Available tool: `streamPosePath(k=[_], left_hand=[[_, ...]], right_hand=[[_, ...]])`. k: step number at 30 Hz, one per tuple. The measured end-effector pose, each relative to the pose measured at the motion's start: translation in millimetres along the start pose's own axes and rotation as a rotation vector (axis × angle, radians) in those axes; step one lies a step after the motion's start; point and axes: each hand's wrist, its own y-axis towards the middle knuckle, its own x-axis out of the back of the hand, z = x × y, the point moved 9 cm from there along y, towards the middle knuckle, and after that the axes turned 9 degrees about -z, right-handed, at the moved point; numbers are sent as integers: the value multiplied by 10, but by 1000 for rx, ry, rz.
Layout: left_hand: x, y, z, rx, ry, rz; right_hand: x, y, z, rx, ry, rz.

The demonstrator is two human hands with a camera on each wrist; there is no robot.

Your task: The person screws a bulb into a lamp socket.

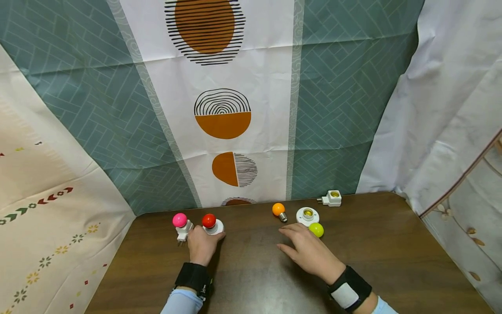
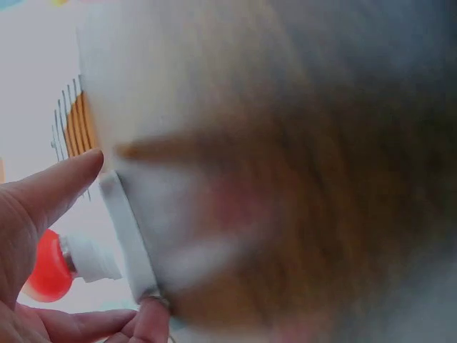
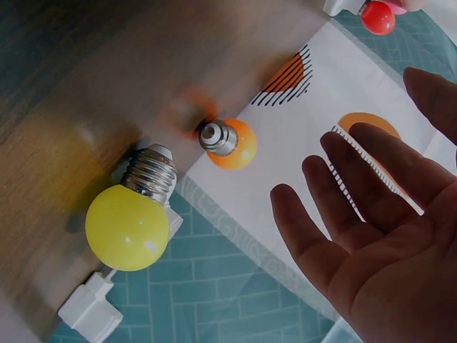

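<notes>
My left hand [image 1: 201, 246] is at the white round lamp holder [image 1: 218, 227], which carries a red bulb [image 1: 209, 220]. In the left wrist view, curled fingers touch one side of the holder's rim [image 2: 132, 236], and the thumb lies along the opposite side. Beside that hand, a pink bulb [image 1: 179, 220] sits in a white plug-in socket [image 1: 184, 231]. My right hand [image 1: 307, 249] hovers with fingers spread and holds nothing. Nearest to it are a yellow-green bulb [image 3: 128, 227] and a white round lamp holder [image 1: 301, 216] without a bulb. An orange bulb [image 1: 279, 209] lies to their left.
Another white plug-in socket [image 1: 333, 199], without a bulb, lies near the table's back edge. The brown wooden table [image 1: 251, 270] ends against a hanging patterned cloth [image 1: 270, 131]. More pale cloth hangs at both sides.
</notes>
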Motion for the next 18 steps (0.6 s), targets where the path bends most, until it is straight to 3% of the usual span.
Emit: streamPosePath(k=[5, 9, 14, 18], left_hand=[[84, -35, -36, 36, -20, 25], [264, -45, -190, 24, -46, -26], [503, -94, -499, -40, -88, -104], [643, -201, -796, -147, -126, -152]], right_hand=[[46, 32, -2, -7, 1, -8], [106, 70, -20, -21, -3, -20], [227, 122, -29, 2, -8, -81], [332, 162, -51, 21, -16, -133]])
